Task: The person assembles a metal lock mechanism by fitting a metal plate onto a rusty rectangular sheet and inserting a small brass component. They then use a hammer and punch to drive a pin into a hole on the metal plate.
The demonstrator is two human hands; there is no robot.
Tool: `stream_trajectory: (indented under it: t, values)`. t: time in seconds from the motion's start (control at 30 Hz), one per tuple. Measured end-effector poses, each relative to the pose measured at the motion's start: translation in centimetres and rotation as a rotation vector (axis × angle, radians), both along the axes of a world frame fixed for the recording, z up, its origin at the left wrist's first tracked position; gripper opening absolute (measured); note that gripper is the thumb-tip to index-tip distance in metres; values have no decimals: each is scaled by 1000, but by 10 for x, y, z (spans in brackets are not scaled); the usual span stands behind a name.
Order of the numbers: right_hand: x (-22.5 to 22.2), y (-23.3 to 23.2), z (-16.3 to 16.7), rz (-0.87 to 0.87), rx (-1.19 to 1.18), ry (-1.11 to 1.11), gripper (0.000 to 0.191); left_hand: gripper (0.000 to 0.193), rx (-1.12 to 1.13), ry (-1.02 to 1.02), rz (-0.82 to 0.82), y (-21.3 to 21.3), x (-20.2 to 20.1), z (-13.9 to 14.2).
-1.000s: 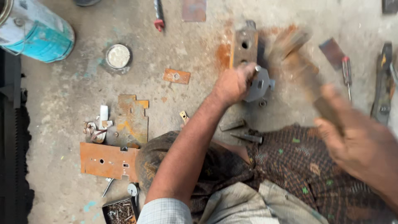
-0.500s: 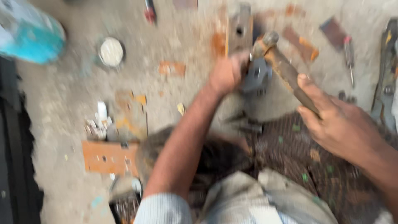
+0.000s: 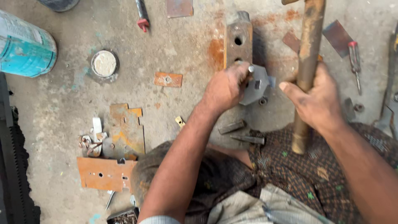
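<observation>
Raised since a moment ago, the hammer handle (image 3: 307,62) now stands upright in the clenched right hand (image 3: 317,97), its head apparently out of view. Just left of it, the left hand (image 3: 226,87) pinches a small punch (image 3: 250,68) on the grey metal piece (image 3: 256,85), which lies against the rusty steel block (image 3: 238,39).

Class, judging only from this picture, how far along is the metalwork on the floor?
Done: rusty cut plates lie aside. In hand: the left hand steadies a grey metal piece and a small pin on the steel block; the right hand grips the raised hammer handle. Left: punches lie unused.
</observation>
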State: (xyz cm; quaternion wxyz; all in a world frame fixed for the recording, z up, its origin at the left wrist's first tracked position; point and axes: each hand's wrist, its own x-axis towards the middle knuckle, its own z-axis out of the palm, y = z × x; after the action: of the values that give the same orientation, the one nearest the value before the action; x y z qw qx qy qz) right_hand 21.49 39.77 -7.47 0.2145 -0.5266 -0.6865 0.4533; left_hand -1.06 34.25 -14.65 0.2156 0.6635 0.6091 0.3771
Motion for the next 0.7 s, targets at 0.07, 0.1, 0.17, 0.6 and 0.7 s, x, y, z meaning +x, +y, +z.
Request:
stream_trajectory:
  t: [0.07, 0.1, 0.17, 0.6, 0.7]
  values:
    - [-16, 18, -24, 53, -100, 454, 44, 27, -29, -6, 8, 1, -2, 5]
    - [-22, 25, -33, 40, -174, 452, 42, 30, -44, -11, 12, 3, -3, 7]
    - [-33, 32, -52, 7, -338, 438, 39, 27, -87, -6, 12, 5, -3, 12]
    - [-24, 47, -90, -217, -637, 646, 39, 18, -16, -244, 116, 1, -19, 63]
    - [-24, 43, -95, -219, -575, 658, 39, 16, -173, -299, 185, -4, -24, 68]
